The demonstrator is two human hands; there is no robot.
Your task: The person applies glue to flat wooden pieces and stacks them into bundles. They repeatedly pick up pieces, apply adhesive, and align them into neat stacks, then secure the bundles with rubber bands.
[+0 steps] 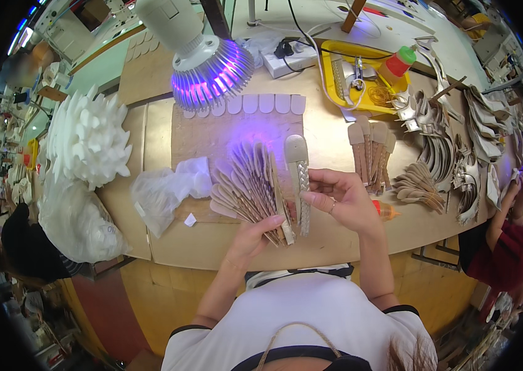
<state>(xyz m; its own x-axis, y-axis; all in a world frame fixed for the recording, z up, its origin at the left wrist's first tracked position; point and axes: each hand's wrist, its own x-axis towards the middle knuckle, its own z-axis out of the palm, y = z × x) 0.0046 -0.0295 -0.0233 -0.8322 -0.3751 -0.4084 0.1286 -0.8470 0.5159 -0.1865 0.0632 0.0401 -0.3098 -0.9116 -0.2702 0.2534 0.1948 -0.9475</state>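
My left hand (pixel 254 240) is closed round the lower ends of a fanned bundle of beige braided straps (pixel 244 185), their rounded ends pointing away from me. Just right of the bundle, my right hand (pixel 347 199) pinches a single braided strap (pixel 298 170) between thumb and fingers. That strap stands nearly upright, with a wide rounded tab at its far end and a pale plait below. Beyond both hands a lamp (pixel 212 73) casts violet light on the table and the bundle's top. A row of pale rounded pieces (pixel 250 104) lies along the cardboard's far edge.
Left are a crumpled plastic bag (pixel 172 185) and a tall heap of white pieces (pixel 85 139). At right lie more braided straps (pixel 369 148), an orange-tipped bottle (pixel 387 210) and hanging strap bunches (pixel 444 151). A yellow tray (pixel 327 86) holds tools. Another person (pixel 509 247) works far right.
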